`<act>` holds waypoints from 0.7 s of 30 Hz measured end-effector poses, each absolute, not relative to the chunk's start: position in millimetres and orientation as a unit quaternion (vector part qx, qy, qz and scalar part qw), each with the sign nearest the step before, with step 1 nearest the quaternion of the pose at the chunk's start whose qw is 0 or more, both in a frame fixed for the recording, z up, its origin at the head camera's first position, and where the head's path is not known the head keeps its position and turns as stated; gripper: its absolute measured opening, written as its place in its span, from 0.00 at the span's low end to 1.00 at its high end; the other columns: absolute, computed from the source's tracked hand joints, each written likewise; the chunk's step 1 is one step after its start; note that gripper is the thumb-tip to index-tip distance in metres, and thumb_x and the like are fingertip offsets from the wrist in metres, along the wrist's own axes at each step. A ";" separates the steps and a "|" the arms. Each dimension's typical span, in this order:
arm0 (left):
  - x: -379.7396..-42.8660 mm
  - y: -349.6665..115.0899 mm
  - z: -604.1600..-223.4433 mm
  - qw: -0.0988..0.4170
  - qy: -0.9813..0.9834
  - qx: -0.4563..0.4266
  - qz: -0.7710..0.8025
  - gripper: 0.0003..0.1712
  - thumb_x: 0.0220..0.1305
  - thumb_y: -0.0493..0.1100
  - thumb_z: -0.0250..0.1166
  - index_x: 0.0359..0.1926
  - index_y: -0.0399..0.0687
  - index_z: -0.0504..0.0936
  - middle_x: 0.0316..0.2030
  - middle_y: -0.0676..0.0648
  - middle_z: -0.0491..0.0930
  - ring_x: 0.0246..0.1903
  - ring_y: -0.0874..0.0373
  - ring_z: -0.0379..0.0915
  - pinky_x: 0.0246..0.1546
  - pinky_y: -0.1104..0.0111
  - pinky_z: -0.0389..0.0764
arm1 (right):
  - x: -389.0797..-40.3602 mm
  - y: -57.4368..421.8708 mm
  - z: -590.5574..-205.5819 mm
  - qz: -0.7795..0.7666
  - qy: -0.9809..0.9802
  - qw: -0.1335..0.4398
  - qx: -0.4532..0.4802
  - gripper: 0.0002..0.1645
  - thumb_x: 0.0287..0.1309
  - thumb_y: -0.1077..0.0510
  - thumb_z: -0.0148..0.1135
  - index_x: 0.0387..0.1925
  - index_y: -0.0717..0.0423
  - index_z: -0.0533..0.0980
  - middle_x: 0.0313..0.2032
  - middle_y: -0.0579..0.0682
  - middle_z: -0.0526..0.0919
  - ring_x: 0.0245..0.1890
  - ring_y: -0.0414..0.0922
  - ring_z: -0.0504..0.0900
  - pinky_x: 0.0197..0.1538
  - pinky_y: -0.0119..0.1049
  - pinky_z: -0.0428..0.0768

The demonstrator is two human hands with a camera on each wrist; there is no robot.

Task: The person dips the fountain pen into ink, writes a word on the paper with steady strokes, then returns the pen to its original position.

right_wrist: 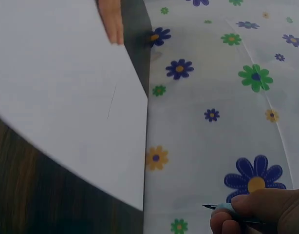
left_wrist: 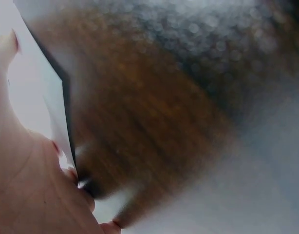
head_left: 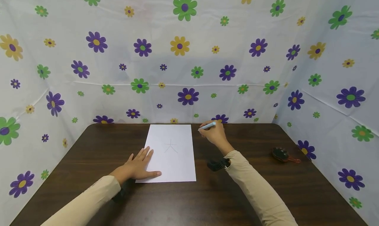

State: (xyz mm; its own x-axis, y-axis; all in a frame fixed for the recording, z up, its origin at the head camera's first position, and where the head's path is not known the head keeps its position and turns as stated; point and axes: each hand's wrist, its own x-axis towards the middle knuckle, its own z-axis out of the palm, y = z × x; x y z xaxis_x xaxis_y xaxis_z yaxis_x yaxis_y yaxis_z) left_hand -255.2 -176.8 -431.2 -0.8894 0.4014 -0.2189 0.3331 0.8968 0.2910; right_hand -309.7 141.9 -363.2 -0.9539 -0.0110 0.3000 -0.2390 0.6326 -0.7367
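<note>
A white sheet of paper lies on the dark wooden table, bearing a few thin pencil-like strokes that cross and branch. My left hand rests flat on the sheet's lower left edge, fingers spread and thumb pointing right. In the left wrist view its palm shows beside the paper's edge. To the right of the sheet, my right hand pinches a light blue pen above the table, apart from the paper. The right wrist view shows the pen's dark tip and one thin line on the sheet.
Toward the table's right edge lies a dark green oval object with a thin reddish handle; its kind is unclear. A flower-printed white cloth hangs behind and at both sides. A black watch-like band is at the right wrist.
</note>
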 end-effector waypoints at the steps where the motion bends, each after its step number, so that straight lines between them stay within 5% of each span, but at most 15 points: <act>1: -255.3 -176.5 -431.4 0.138 0.964 0.191 0.124 0.62 0.54 0.76 0.56 0.74 0.38 0.47 0.74 0.34 0.41 0.73 0.36 0.36 0.64 0.33 0.38 | -308.3 146.6 -363.5 0.413 -0.897 0.142 0.073 0.08 0.52 0.59 0.69 0.35 0.58 0.84 0.22 0.49 0.86 0.22 0.43 0.85 0.35 0.41 0.79; 6: -255.0 -176.3 -433.6 0.139 0.964 0.189 0.125 0.63 0.53 0.77 0.55 0.74 0.38 0.47 0.74 0.34 0.41 0.72 0.36 0.36 0.64 0.33 0.37 | -298.6 168.0 -365.0 0.356 -0.912 0.185 0.088 0.06 0.54 0.57 0.69 0.34 0.54 0.84 0.29 0.49 0.84 0.28 0.45 0.83 0.43 0.51 0.74; 14: -257.4 -177.2 -435.1 0.135 0.964 0.193 0.127 0.64 0.53 0.77 0.55 0.74 0.38 0.47 0.74 0.34 0.40 0.72 0.35 0.35 0.63 0.32 0.37 | -284.3 202.2 -367.2 0.351 -0.904 0.217 0.114 0.06 0.56 0.60 0.66 0.36 0.56 0.82 0.24 0.50 0.85 0.15 0.39 0.74 0.24 0.36 0.71; 21: -255.7 -175.7 -430.0 0.139 0.962 0.192 0.132 0.63 0.53 0.76 0.56 0.74 0.37 0.47 0.74 0.33 0.40 0.72 0.35 0.35 0.63 0.32 0.37 | -276.1 230.8 -376.8 0.350 -0.901 0.236 0.099 0.08 0.58 0.61 0.64 0.39 0.56 0.83 0.22 0.50 0.85 0.17 0.39 0.79 0.21 0.35 0.72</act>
